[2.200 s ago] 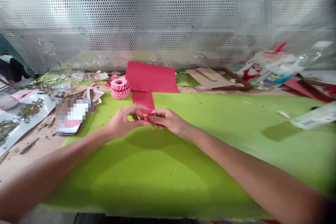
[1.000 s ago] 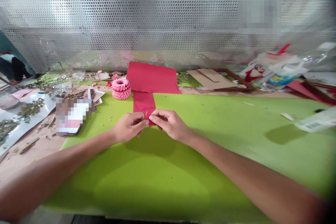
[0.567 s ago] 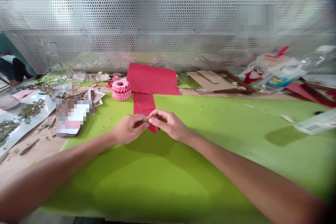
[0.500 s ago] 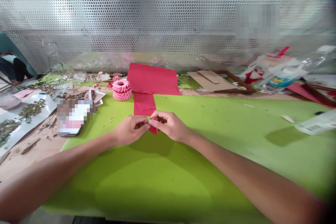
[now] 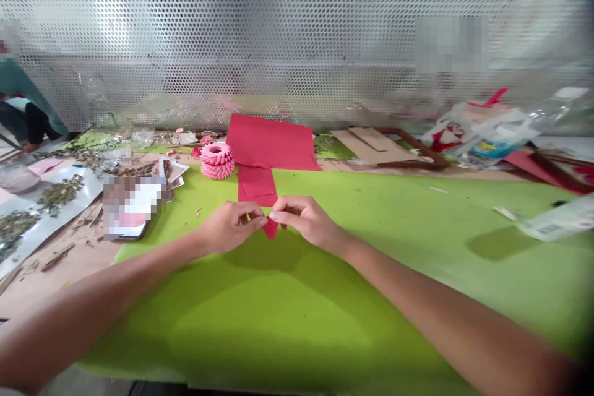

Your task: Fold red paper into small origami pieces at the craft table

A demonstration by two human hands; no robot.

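Right now I have left hand (image 5: 229, 226) and right hand (image 5: 309, 223) pinched narrow on small red paper piece (image 5: 270, 230), fingertips close together. Piece is above green bench (image 5: 301, 322), nearer camera than red paper strips (image 5: 257, 184). Large red sheet (image 5: 273, 142) lies behind strips. Pink ring stack (image 5: 217, 162) stands beside sheet's left edge; phone (image 5: 132, 223) lies farther left.
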